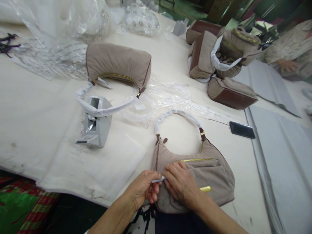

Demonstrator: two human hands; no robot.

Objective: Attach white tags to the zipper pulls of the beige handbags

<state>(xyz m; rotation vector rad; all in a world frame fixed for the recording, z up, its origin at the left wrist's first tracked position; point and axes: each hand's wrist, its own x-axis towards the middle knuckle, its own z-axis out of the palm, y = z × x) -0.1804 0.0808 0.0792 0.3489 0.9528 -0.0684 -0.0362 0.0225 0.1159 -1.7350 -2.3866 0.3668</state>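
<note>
A taupe corduroy handbag lies in front of me at the table's near edge, its strap wrapped in white and arched away from me. My left hand pinches a small white strip at the bag's left side. On the bag's front, near the left end of the gold pocket zipper, my right hand has its fingers curled, with the fingertips close to the strip. Whether they also grip it is hidden. A gold bar shows beside my right wrist.
A second handbag lies beyond, its wrapped strap over a grey tape dispenser. Several bags are piled at the back right. A phone, clear plastic and grey sheets lie about. Another person's hand is at the far right.
</note>
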